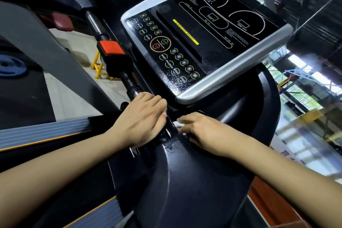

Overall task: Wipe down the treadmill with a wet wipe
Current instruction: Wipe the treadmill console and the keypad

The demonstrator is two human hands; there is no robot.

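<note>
The treadmill console (199,42), black with a silver frame and button rows, tilts across the upper middle; its lower left corner shines wet. A black handlebar (127,79) with an orange clip runs along its left side. My left hand (142,120) grips the near end of that bar, fingers curled over it. My right hand (201,131) lies on the black plastic housing (194,181) below the console, fingers pressing a white wet wipe (180,126) against it. Only a small edge of the wipe shows under the fingers. Wet streaks mark the housing beside the hand.
The treadmill's grey side rail (46,131) and dark belt lie at lower left. A blue weight plate (9,65) and a yellow stand (98,65) sit on the floor to the left. Windows and gym structures show on the right.
</note>
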